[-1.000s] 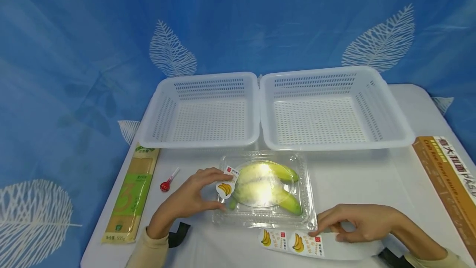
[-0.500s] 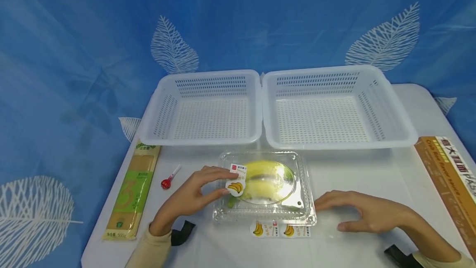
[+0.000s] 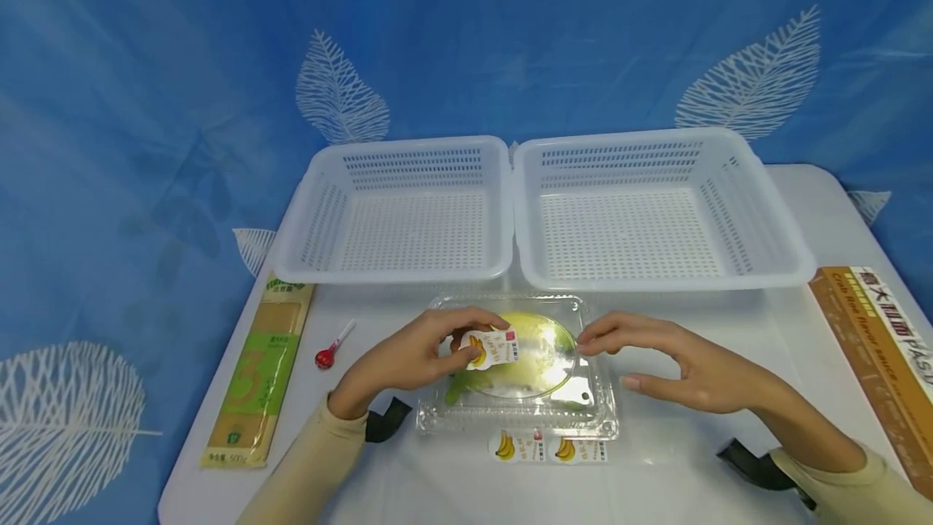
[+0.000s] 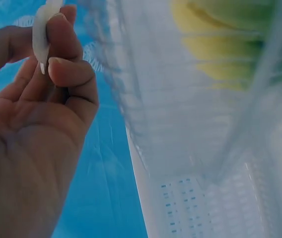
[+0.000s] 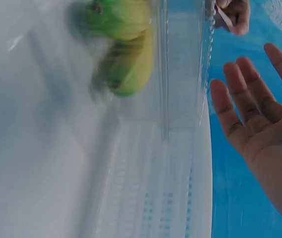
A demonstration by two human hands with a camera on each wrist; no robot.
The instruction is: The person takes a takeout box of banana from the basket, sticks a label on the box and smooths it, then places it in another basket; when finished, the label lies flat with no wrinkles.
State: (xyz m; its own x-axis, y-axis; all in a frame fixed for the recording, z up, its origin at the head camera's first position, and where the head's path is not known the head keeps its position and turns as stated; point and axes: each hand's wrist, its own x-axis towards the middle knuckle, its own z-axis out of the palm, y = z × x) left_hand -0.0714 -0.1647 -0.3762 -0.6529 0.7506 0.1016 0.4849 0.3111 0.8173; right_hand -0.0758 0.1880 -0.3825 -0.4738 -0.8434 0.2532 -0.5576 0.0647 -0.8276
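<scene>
Most of the view is taken up by a blue cloth point(image 3: 510, 39), printed with white leaves. Below it is a white table point(image 3: 408, 492), and its far side is pretty much filled by two white mesh tubs set side by side, the left tub point(image 3: 394, 276) and the right tub point(image 3: 663, 283). The right end is edged by a brown pasta box point(image 3: 875, 355), cut off by the view, and the left end by a flat noodle pack point(image 3: 257, 379) with a green band.

A clear box point(image 3: 503, 421) is placed in the middle, just in front of the tubs, lid down, and yellow-green fruit point(image 5: 126, 20) can be seen inside. Over its left part, the left hand point(image 3: 419, 355) is kept mostly closed, with a small label point(image 3: 496, 349) pinched between thumb and fingers. The right hand point(image 3: 678, 359) is held wide with nothing in it, fingertips at the right side of the lid; whether the lid is being touched can't be told.

A strip point(image 3: 547, 446) with two banana labels is laid along the box's near edge. Smallest of the lot, a red lollipop point(image 3: 325, 358) is left lying beside the noodle pack.
</scene>
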